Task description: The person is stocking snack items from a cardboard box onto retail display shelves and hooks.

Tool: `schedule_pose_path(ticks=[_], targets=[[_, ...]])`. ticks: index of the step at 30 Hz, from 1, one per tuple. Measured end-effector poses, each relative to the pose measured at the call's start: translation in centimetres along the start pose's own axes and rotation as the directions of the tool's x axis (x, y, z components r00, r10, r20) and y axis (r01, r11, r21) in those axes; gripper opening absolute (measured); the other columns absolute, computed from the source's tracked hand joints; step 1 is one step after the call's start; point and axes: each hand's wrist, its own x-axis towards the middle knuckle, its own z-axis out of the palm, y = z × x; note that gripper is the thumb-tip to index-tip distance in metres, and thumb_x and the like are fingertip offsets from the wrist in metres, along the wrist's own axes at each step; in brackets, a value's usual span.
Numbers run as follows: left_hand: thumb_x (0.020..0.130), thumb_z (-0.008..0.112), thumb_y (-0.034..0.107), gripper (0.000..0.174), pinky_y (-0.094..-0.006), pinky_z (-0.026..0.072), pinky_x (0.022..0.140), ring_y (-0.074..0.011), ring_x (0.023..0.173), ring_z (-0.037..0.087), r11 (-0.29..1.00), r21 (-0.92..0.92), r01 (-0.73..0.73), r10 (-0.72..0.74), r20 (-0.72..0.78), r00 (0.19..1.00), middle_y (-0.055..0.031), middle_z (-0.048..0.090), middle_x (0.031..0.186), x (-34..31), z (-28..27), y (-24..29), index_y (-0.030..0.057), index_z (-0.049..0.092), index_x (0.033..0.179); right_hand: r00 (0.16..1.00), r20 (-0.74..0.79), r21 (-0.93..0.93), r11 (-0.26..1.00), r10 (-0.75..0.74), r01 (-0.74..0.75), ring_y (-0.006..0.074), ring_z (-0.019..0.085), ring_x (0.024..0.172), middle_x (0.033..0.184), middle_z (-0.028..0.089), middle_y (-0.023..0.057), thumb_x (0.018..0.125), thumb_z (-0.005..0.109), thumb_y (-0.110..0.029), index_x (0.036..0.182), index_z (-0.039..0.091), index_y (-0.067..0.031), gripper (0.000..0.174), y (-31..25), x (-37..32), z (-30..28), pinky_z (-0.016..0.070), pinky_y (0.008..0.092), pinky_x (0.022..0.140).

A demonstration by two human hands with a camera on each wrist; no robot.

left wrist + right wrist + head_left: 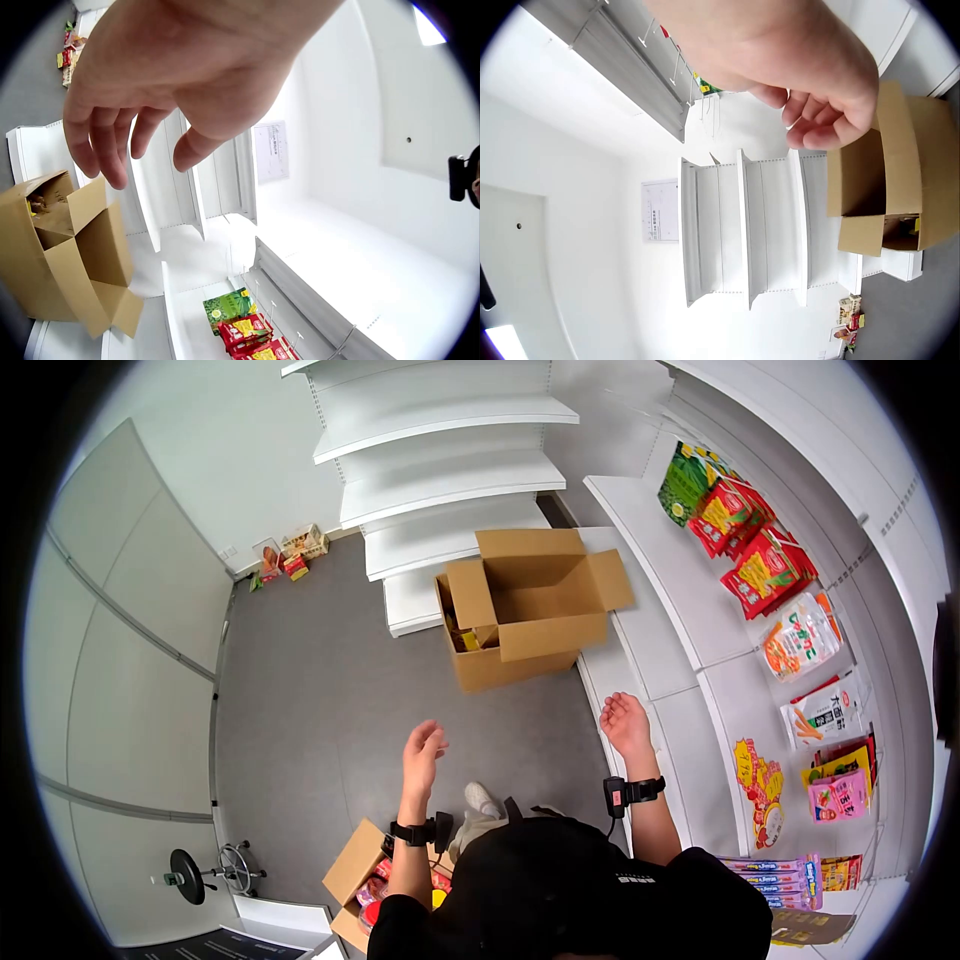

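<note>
My left hand [423, 748] hangs in the air over the grey floor, fingers loosely bent and nothing in them. In the left wrist view the thumb stands apart from the fingers [111, 142]. The right hand [626, 724] is held up beside the low white shelf at the right, its fingers relaxed and curled around nothing. Ahead of both hands, an open cardboard box [553, 639] with raised flaps shows a bare brown inside. It overlaps a second carton [520, 674], where some yellow packaging [466, 640] shows through the opening.
White tiered shelves [450, 482] stand behind the boxes. Along the right, a shelf unit holds red snack bags [768, 572], a white pouch [800, 637] and purple packs [775, 880]. Beside my left forearm is a carton [355, 862] of packaged goods. A stool [185, 876] stands lower left.
</note>
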Motion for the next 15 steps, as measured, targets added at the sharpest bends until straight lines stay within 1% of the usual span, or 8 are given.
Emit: schedule_pose_path(ticks=[3,6,9,15], targets=[[0.089,0.057,0.026,0.042,-0.0293,0.0465,0.078,-0.0157,0.089,0.059,1.0,0.012,0.002,-0.002,0.005,1.0,-0.0083,0.057,0.112,3.5,-1.3,1.1,0.0013,0.051,0.123,0.999,0.045,0.019,1.0,-0.003,0.002,0.0161,0.054,0.077,0.088,0.058,0.0059,0.086,0.056,-0.02,0.09,0.055,-0.0065,0.015,1.5,1.8,3.2,0.0471,0.0283,0.069],[0.089,0.058,0.027,0.043,-0.0298,0.0463,0.08,-0.0157,0.09,0.059,0.998,0.04,0.048,-0.05,0.04,0.998,-0.0073,0.058,0.111,5.2,-2.1,1.3,0.0016,0.051,0.123,0.999,-0.001,0.008,0.999,0.048,-0.048,0.016,0.054,0.078,0.087,0.058,0.0049,0.084,0.058,-0.021,0.087,0.055,-0.0077,0.014,3.4,3.1,5.5,0.0475,0.0285,0.07],[0.088,0.058,0.028,0.045,-0.0299,0.0463,0.08,-0.0156,0.091,0.059,0.996,0.046,0.074,-0.076,0.053,0.996,-0.007,0.057,0.112,7.2,-3.0,1.6,0.0018,0.051,0.123,0.992,-0.062,0.022,0.994,0.111,-0.11,0.0163,0.055,0.078,0.088,0.058,0.0054,0.084,0.058,-0.02,0.088,0.055,-0.0073,0.014,4.8,4.6,6.8,0.0477,0.0287,0.07],[0.088,0.058,0.029,0.045,-0.0296,0.0463,0.08,-0.016,0.091,0.059,0.99,0.077,0.121,-0.126,0.071,0.99,-0.0072,0.057,0.112,11.3,-3.2,0.8,0.0023,0.05,0.124,0.989,-0.064,0.043,0.991,0.132,-0.129,0.0168,0.054,0.079,0.087,0.058,0.0056,0.083,0.058,-0.018,0.087,0.055,-0.0065,0.013,4.9,8.3,7.8,0.0478,0.0294,0.071]])
